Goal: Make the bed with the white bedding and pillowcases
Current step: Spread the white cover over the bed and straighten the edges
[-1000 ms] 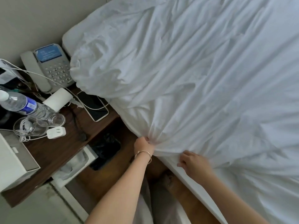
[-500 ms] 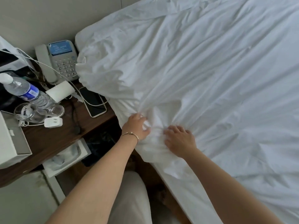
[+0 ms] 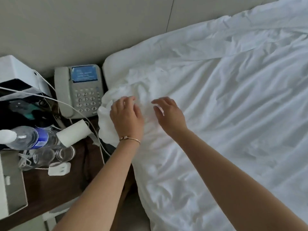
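A rumpled white sheet (image 3: pixel 225 114) covers the bed, bunched into folds near the bed's upper left corner (image 3: pixel 116 67). My left hand (image 3: pixel 126 115), with a thin bracelet at the wrist, hovers over the bunched edge of the sheet beside the nightstand, fingers relaxed and spread. My right hand (image 3: pixel 170 112) is just to its right over the sheet, fingers loosely extended. Neither hand grips the fabric. No pillows or pillowcases are in view.
A dark wooden nightstand (image 3: pixel 58 185) stands left of the bed with a grey desk phone (image 3: pixel 80 90), a water bottle (image 3: pixel 28 137), glasses (image 3: pixel 55 154), a white roll (image 3: pixel 73 132), white cables and a plug (image 3: pixel 59 169), and boxes. A pale padded headboard (image 3: pixel 100 22) runs behind.
Both hands let go of the sheet's side edge and moved up toward the bed's head corner. The bunched sheet now lies on top near the phone, and the view has tilted up.
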The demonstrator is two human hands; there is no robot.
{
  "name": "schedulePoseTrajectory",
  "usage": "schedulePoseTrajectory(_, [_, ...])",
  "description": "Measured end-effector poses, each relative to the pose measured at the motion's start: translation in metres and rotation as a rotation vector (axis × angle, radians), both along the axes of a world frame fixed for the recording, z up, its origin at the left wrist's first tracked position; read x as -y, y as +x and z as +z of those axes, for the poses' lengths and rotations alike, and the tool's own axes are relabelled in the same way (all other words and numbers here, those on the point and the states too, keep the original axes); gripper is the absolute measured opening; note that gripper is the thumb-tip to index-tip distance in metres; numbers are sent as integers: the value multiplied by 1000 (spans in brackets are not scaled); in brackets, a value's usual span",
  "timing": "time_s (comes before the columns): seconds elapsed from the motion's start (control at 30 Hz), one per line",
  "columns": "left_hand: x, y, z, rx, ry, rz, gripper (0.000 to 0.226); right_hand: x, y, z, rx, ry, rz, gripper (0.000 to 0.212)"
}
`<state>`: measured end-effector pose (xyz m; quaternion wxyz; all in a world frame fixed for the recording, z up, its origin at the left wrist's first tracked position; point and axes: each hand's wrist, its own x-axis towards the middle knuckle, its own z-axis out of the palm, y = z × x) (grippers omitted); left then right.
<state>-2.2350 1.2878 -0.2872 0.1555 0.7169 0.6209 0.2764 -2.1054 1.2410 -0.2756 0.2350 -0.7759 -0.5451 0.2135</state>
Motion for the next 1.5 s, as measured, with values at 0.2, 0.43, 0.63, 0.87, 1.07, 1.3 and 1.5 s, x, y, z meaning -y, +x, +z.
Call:
schedulePoseTrajectory(0.2, [-87,-24,-29,54,-499,37,44,-121,13,-16,228,-325,518,68])
schedulePoseTrajectory(0.43, [-83,-27,-51,-56,-765,-30,119,-144,15,-23,670,-403,628,124])
schedulePoseTrajectory(0.63, [-74,-24,-40,-212,-716,106,117,-145,-5,-28,739,-373,587,125])
schedulePoseTrajectory(0.87, [-74,-40,-14,-124,-722,44,107,-145,10,6,576,-410,574,88])
schedulePoseTrajectory(1.07, [-74,-44,24,89,-555,-370,74,-113,35,33,596,-329,588,61])
schedulePoseTrajectory(1.3, [-113,-8,47,196,-588,-252,44,-116,29,39,609,124,133,39])
schedulePoseTrajectory(1.5, [-179,7,31,384,-632,-6,28,-2,-67,36,42,437,-368,25])
